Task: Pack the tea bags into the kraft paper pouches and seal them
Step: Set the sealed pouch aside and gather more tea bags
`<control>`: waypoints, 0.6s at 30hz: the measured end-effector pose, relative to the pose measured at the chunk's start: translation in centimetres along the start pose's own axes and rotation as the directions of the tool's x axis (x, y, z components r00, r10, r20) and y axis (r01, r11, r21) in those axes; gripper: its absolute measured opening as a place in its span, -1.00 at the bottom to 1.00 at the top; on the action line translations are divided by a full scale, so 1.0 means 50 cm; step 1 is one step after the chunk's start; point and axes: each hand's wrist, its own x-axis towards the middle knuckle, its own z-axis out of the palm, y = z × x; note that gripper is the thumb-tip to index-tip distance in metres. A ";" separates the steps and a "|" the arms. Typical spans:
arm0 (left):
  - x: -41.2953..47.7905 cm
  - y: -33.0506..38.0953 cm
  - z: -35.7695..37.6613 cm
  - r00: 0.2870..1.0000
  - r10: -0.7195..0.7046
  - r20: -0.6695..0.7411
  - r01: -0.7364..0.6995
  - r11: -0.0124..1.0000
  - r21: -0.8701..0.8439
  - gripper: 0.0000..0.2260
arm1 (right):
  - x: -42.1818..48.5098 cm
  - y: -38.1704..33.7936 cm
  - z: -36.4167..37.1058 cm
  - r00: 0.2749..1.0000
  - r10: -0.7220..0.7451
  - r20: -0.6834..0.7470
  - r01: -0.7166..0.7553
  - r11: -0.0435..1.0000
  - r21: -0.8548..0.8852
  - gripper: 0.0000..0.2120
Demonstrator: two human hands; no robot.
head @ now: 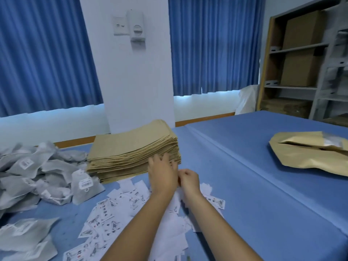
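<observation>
Touching kraft pouch stack [131, 146], long axis left-right, left hand [162, 173] grip apart, right hand [189, 178] grip cannot tell

Your head view is dim and cool, with a blue cast all over. Daylight leaks in under the curtains [212, 44] as a blown-out white strip. Shadows on the table [254, 166] are soft, no glare. The whole frame is soft; left hand [162, 174] and right hand [189, 178] smear at the fingers. Wide-angle bend: pillar [135, 72] and shelf [301, 63] lean.
</observation>
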 end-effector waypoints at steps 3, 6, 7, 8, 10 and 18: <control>0.065 -0.107 -0.027 0.996 0.092 -0.004 -0.084 0.929 0.360 -0.72 | -0.006 0.050 0.046 0.998 0.055 -0.026 -0.055 0.998 -0.012 -0.81; 0.127 -0.209 -0.050 0.994 0.084 0.065 -0.104 0.870 0.483 -0.64 | 0.009 0.075 0.055 0.999 0.038 0.014 -0.036 0.994 -0.100 -0.84; 0.143 -0.238 -0.057 0.993 0.054 0.108 -0.103 0.851 0.514 -0.58 | 0.015 0.076 0.054 0.999 0.041 0.036 -0.036 0.992 -0.123 -0.83; 0.157 -0.261 -0.060 0.986 0.015 0.169 -0.106 0.833 0.543 -0.48 | 0.022 0.077 0.052 0.998 0.043 0.051 -0.036 0.990 -0.140 -0.83; 0.173 -0.292 -0.055 0.957 -0.045 0.286 -0.135 0.804 0.579 -0.29 | 0.034 0.078 0.047 0.997 0.045 0.055 -0.035 0.985 -0.166 -0.81; 0.189 -0.285 -0.019 0.961 0.119 0.251 -0.239 0.814 0.530 -0.66 | 0.037 0.089 0.050 0.998 -0.060 0.033 0.068 0.932 -0.357 -0.78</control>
